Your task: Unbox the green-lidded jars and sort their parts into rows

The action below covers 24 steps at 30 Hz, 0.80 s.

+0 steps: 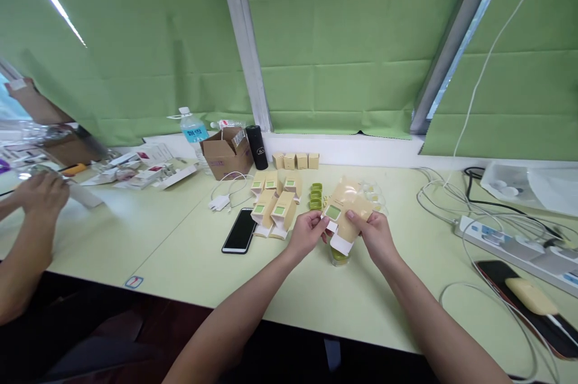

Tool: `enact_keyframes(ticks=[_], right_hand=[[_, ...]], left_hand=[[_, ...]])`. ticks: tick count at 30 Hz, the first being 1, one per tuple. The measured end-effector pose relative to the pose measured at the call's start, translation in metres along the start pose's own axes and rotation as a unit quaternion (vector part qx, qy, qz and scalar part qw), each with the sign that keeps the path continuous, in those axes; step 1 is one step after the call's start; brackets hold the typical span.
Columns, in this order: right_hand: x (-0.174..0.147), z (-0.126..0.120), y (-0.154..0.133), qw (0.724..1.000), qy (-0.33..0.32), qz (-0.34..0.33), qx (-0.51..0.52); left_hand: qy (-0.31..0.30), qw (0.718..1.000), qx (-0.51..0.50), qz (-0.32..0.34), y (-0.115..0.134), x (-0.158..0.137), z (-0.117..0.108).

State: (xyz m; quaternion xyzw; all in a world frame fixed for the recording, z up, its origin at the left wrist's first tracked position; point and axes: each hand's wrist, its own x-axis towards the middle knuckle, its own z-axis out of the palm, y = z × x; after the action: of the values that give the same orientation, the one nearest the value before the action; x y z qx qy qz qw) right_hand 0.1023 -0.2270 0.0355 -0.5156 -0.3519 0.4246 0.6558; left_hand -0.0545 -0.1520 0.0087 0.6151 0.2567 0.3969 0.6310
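Between my hands is a flattened beige carton (347, 229) with a green window and white flaps. My left hand (309, 233) pinches its left flap, and my right hand (374, 231) grips the right side with the thumb on top. A small clear container with green contents (339, 256) sits just beneath, partly hidden by the carton. Behind it lie more flat beige sheets (351, 189). To the left, several green pots (315, 196) stand in a row, and farther left are several folded beige boxes (280, 209) with open white flaps.
A black phone (238, 231) lies left of the boxes. Several closed boxes (301, 161) line the wall near a cardboard box (227, 155) and a black bottle (257, 148). A power strip (515, 248) and cables are at right. Another person's hands (44, 194) work at far left.
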Motion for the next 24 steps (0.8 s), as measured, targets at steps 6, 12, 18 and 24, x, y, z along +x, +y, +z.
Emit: enact_keyframes(ticks=[6, 12, 18, 24], right_hand=[[-0.0025, 0.0045, -0.0021, 0.999, -0.016, 0.011, -0.027], [0.0001, 0.002, 0.0006, 0.997, -0.056, -0.017, -0.044], [0.004, -0.0018, 0.006, 0.996, -0.02, -0.049, -0.065], [0.0033, 0.0004, 0.005, 0.997, -0.029, -0.024, -0.071]], left_hand=[[0.027, 1.0, 0.001, -0.013, -0.0018, 0.0022, -0.0039], [0.061, 0.998, -0.011, 0.0, 0.0013, 0.0013, -0.0073], [0.044, 0.999, 0.015, 0.022, 0.003, -0.0011, -0.0068], [0.061, 0.995, 0.073, 0.026, 0.0024, 0.0021, -0.0096]])
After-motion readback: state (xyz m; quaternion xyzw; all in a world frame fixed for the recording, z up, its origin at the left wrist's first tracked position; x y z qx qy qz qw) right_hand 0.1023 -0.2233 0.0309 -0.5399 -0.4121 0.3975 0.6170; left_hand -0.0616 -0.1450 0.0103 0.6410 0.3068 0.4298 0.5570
